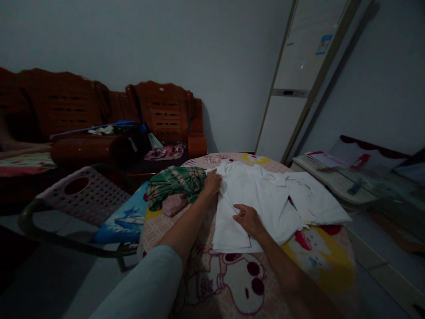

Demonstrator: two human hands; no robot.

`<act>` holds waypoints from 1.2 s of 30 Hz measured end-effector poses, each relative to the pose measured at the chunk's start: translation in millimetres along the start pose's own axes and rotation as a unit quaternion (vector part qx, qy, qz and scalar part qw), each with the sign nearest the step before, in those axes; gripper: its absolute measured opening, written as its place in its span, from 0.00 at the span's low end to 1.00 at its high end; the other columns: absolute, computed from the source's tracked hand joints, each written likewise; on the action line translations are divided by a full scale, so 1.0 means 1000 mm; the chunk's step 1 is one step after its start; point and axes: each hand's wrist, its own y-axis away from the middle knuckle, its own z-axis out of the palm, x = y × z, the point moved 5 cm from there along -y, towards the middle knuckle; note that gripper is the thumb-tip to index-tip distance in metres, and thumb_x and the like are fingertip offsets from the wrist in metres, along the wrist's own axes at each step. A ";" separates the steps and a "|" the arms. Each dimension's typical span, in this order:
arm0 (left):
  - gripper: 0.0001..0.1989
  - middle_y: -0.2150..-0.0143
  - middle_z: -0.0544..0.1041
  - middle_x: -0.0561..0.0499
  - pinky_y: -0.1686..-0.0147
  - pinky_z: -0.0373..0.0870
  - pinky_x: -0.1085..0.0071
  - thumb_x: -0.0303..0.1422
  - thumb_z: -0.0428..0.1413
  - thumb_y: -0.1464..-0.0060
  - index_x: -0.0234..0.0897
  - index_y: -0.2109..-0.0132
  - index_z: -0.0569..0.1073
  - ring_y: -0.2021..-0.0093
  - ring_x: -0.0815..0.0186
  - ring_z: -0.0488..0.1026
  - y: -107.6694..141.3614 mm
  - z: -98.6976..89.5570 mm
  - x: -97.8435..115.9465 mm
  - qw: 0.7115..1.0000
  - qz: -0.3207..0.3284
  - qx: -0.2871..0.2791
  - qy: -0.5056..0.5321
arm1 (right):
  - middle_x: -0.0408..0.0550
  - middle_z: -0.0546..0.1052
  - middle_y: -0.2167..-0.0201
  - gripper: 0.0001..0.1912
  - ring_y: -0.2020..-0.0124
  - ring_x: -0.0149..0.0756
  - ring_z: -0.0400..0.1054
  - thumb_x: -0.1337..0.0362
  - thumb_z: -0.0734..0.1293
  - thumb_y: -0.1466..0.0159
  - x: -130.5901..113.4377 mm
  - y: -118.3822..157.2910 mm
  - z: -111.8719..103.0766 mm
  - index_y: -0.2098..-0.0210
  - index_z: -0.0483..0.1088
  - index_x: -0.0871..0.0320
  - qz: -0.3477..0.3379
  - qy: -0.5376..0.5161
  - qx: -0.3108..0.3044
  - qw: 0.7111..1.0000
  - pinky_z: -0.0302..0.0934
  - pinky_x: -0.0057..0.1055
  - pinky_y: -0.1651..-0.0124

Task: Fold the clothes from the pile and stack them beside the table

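A white shirt [265,199] lies spread on a round table covered with a pink cartoon-print cloth [239,283]. My left hand [212,181] grips the shirt's far left edge near the collar. My right hand [249,219] rests flat on the shirt's middle, fingers pointing left, pressing the fabric. A crumpled green patterned garment [175,184] with a pink piece under it sits just left of the shirt, close to my left hand.
A pink perforated plastic chair [83,195] and a blue printed cloth [122,219] stand left of the table. Dark wooden chairs [162,115] with clutter line the wall. A tall white cabinet [299,84] stands behind; a low table with papers [332,173] is on the right.
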 end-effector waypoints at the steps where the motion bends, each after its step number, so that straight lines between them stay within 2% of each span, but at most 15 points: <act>1: 0.14 0.37 0.68 0.41 0.41 0.64 0.64 0.20 0.52 0.47 0.33 0.59 0.79 0.39 0.56 0.66 -0.006 0.005 -0.001 1.000 0.007 -0.016 -0.008 | 0.39 0.69 0.78 0.24 0.77 0.29 0.61 0.66 0.69 0.46 0.001 0.000 0.000 0.50 0.75 0.64 0.000 0.002 -0.001 1.000 0.58 0.27 0.70; 3: 0.15 0.41 0.72 0.40 0.44 0.66 0.64 0.19 0.52 0.49 0.33 0.56 0.78 0.42 0.56 0.69 -0.020 0.011 -0.003 0.999 0.000 -0.037 -0.010 | 0.39 0.69 0.78 0.24 0.76 0.29 0.61 0.66 0.68 0.46 0.001 0.000 0.000 0.50 0.75 0.64 0.002 0.004 -0.006 1.000 0.58 0.27 0.70; 6: 0.20 0.47 0.75 0.38 0.45 0.67 0.65 0.20 0.50 0.46 0.31 0.47 0.74 0.43 0.56 0.71 -0.043 0.008 -0.007 0.999 -0.031 -0.038 -0.010 | 0.40 0.70 0.78 0.23 0.76 0.29 0.61 0.67 0.68 0.47 0.002 0.001 -0.001 0.51 0.76 0.64 0.009 0.002 -0.007 1.000 0.58 0.27 0.69; 9: 0.24 0.38 0.67 0.33 0.40 0.62 0.65 0.25 0.49 0.41 0.28 0.38 0.65 0.36 0.54 0.63 -0.053 -0.002 -0.009 0.998 -0.058 -0.012 -0.008 | 0.40 0.70 0.78 0.22 0.76 0.29 0.62 0.68 0.68 0.47 0.001 0.001 -0.002 0.52 0.76 0.64 0.011 -0.004 -0.004 1.000 0.58 0.27 0.69; 11: 0.28 0.33 0.61 0.32 0.38 0.60 0.66 0.26 0.52 0.42 0.28 0.34 0.61 0.33 0.53 0.59 -0.047 -0.008 -0.009 0.998 -0.063 0.017 -0.008 | 0.39 0.70 0.78 0.22 0.76 0.29 0.62 0.68 0.68 0.47 0.002 0.001 -0.001 0.52 0.76 0.65 0.014 -0.011 -0.005 1.000 0.58 0.27 0.69; 12: 0.29 0.34 0.61 0.32 0.39 0.60 0.66 0.26 0.52 0.42 0.29 0.34 0.61 0.34 0.53 0.60 -0.040 -0.010 -0.010 0.997 -0.067 0.035 -0.010 | 0.39 0.70 0.78 0.23 0.77 0.29 0.62 0.68 0.68 0.47 0.002 0.001 -0.001 0.52 0.76 0.65 0.015 -0.014 -0.007 1.000 0.58 0.27 0.69; 14: 0.28 0.38 0.67 0.32 0.42 0.63 0.63 0.26 0.51 0.41 0.30 0.34 0.61 0.38 0.52 0.66 -0.025 -0.011 -0.015 0.994 -0.089 0.053 -0.020 | 0.39 0.70 0.79 0.23 0.77 0.29 0.62 0.68 0.68 0.47 0.002 0.000 -0.001 0.52 0.76 0.65 0.016 -0.014 -0.009 1.000 0.58 0.27 0.69; 17: 0.27 0.46 0.74 0.31 0.46 0.67 0.58 0.32 0.52 0.40 0.27 0.36 0.63 0.44 0.48 0.72 -0.008 -0.005 -0.025 0.990 -0.135 0.016 -0.030 | 0.40 0.70 0.79 0.22 0.77 0.30 0.62 0.68 0.68 0.47 0.000 0.000 -0.002 0.53 0.77 0.64 0.010 -0.006 -0.006 1.000 0.58 0.28 0.69; 19: 0.28 0.44 0.74 0.32 0.43 0.65 0.60 0.35 0.54 0.41 0.26 0.37 0.64 0.42 0.49 0.70 -0.007 -0.001 -0.030 0.990 -0.140 -0.003 -0.017 | 0.40 0.70 0.79 0.22 0.77 0.30 0.62 0.68 0.67 0.47 0.000 0.000 -0.003 0.53 0.77 0.64 0.008 -0.005 -0.001 1.000 0.58 0.28 0.69; 23: 0.27 0.39 0.71 0.42 0.39 0.61 0.69 0.29 0.56 0.44 0.32 0.38 0.68 0.39 0.58 0.69 -0.020 0.002 -0.030 0.993 -0.114 0.005 0.034 | 0.40 0.68 0.79 0.23 0.77 0.29 0.60 0.68 0.65 0.47 0.000 0.002 -0.003 0.52 0.76 0.65 0.004 -0.023 0.005 1.000 0.57 0.27 0.69; 28: 0.24 0.41 0.74 0.44 0.42 0.65 0.69 0.25 0.53 0.44 0.34 0.40 0.72 0.42 0.60 0.71 -0.045 -0.001 -0.009 0.996 -0.078 -0.010 0.049 | 0.34 0.58 0.82 0.31 0.80 0.26 0.51 0.66 0.62 0.44 -0.008 0.006 -0.011 0.42 0.69 0.65 -0.027 -0.077 0.010 0.997 0.50 0.25 0.76; 31: 0.24 0.41 0.73 0.44 0.41 0.64 0.69 0.27 0.52 0.43 0.36 0.39 0.70 0.41 0.61 0.70 -0.059 -0.001 0.015 0.998 -0.026 -0.020 0.054 | 0.33 0.53 0.84 0.31 0.82 0.26 0.46 0.65 0.61 0.45 -0.013 0.009 -0.020 0.42 0.71 0.64 -0.014 -0.089 0.008 0.996 0.44 0.25 0.78; 33: 0.24 0.40 0.72 0.44 0.41 0.63 0.69 0.25 0.51 0.43 0.36 0.39 0.71 0.40 0.60 0.69 -0.065 0.003 0.030 0.998 0.006 -0.036 0.051 | 0.34 0.54 0.85 0.30 0.82 0.26 0.46 0.65 0.60 0.46 -0.012 0.010 -0.024 0.46 0.74 0.65 0.013 -0.077 0.015 0.997 0.43 0.25 0.79; 36: 0.25 0.44 0.76 0.42 0.44 0.65 0.70 0.20 0.52 0.48 0.34 0.43 0.74 0.43 0.59 0.71 -0.068 0.017 0.045 0.996 0.036 -0.077 0.040 | 0.37 0.60 0.84 0.30 0.82 0.27 0.50 0.65 0.59 0.49 -0.004 0.010 -0.027 0.49 0.75 0.66 0.047 -0.045 0.036 0.997 0.47 0.26 0.78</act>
